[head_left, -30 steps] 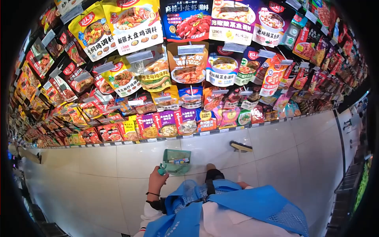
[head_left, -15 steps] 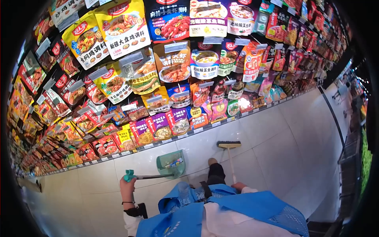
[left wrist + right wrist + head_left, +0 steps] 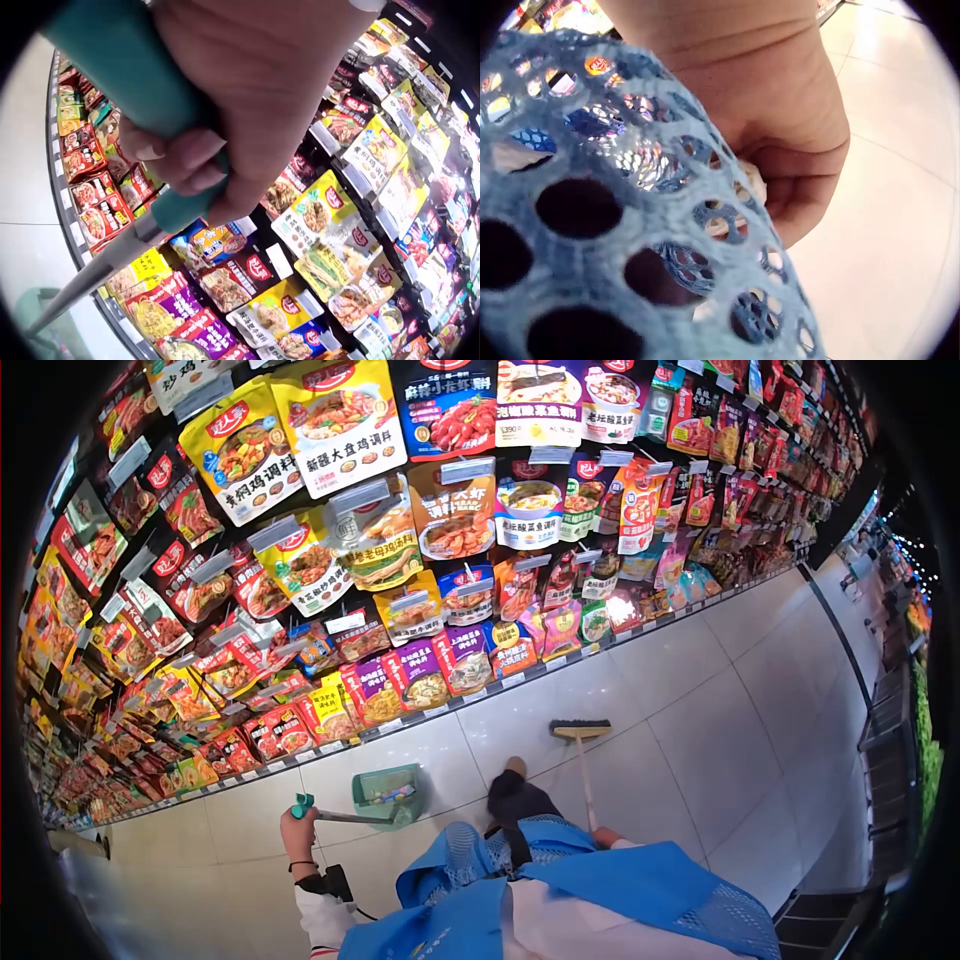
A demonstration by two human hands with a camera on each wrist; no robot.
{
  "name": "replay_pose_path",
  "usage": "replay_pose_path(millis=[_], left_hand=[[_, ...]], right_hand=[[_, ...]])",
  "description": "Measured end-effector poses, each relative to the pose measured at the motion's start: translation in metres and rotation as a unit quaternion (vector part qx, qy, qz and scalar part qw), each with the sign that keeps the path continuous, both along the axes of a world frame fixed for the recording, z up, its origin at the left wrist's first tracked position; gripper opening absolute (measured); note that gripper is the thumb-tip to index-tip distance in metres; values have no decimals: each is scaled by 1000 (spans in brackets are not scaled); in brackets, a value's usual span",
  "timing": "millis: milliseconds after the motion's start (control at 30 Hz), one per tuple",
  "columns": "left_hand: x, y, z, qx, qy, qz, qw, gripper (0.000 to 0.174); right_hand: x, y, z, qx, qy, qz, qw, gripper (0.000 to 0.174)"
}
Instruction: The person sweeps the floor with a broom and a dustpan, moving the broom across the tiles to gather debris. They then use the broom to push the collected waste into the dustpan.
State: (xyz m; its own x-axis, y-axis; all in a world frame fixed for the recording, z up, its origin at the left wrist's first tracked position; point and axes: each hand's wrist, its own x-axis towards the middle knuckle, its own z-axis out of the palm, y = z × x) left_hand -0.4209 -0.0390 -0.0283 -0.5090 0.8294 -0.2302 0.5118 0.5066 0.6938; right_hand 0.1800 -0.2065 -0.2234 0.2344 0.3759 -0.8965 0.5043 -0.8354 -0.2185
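My left hand [image 3: 298, 834] grips the green end of a long-handled dustpan [image 3: 407, 812]. Up close in the left wrist view, the fingers of that left hand [image 3: 247, 97] curl round the thick green grip [image 3: 180, 206], from which a grey shaft [image 3: 101, 271] runs down. Small wrappers or scraps [image 3: 388, 794] lie in the pan, low over the floor. On the other side my right hand [image 3: 605, 838] holds the pale stick of a broom [image 3: 588, 785], its dark bristles [image 3: 580, 724] at the floor. Blue mesh cloth [image 3: 630, 202] partly covers the right hand [image 3: 802, 165] in its wrist view.
Shelves of hanging seasoning packets [image 3: 340, 430] rise in front, ending in a bottom ledge with price tags [image 3: 435, 712]. Pale tiled floor [image 3: 690, 710] stretches between shelf and person. One dark shoe and trouser leg [image 3: 520, 800] stand between dustpan and broom. Dark racks [image 3: 890, 780] line the right.
The dustpan and left hand have moved left, and its handle now shows side-on. The broom has come out in front of the right hand. The view has turned, tilting the shelf line.
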Motion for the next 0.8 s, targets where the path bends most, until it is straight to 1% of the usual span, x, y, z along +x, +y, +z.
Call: replay_pose_path(millis=[33,133,167,233,267,300,333,367,400,433,467,500,533,600,633,667,700,767,800], left_hand=[[-6,-3,1,1,4,4,1000,21],[-9,-7,-3,8,21,40,999,21],[-12,-9,-5,11,26,53,998,21],[-19,-10,-13,21,24,50,998,21],[-25,-11,-16,26,24,52,998,21],[-28,-11,-14,23,12,56,998,21],[-30,-11,-12,20,1,59,998,21],[-30,-12,-9,17,-9,61,998,22],[-32,-12,-7,17,-13,55,998,21],[-35,-9,-4,18,-10,59,998,21],[-36,-7,-4,16,-6,61,998,21],[-37,-7,-4,12,-4,63,998,21],[-39,-6,-1,-8,-2,67,998,21],[-46,-9,-12,5,28,60,998,22],[-50,-8,-17,15,44,57,997,22],[-53,-9,-20,6,41,53,998,23],[-53,-9,-20,14,18,51,998,23],[-46,-10,-15,7,36,50,998,24],[-44,-11,-12,7,38,44,998,24]], right_hand=[[0,-2,0,-6,5,-2,1000,55],[4,-12,-25,-23,21,30,999,49],[8,-14,-26,10,50,91,995,47],[8,-14,-6,74,108,215,968,44],[-1,-7,11,45,84,214,972,41],[-19,10,44,16,60,214,975,39],[-33,23,60,-11,36,214,976,36],[-26,21,33,16,56,260,964,39],[-13,14,-9,44,76,302,949,43],[-11,16,-34,73,95,342,932,46],[-19,25,-32,77,89,361,925,46],[-36,41,-9,77,82,380,918,47],[-49,50,5,77,76,400,910,47],[-58,52,-14,66,140,262,952,47],[-68,59,-19,63,171,191,964,46],[-78,64,-20,84,187,151,967,44],[-87,69,-24,133,186,188,955,36],[-95,67,-33,224,182,254,923,23],[-100,62,-43,238,185,235,924,22]])
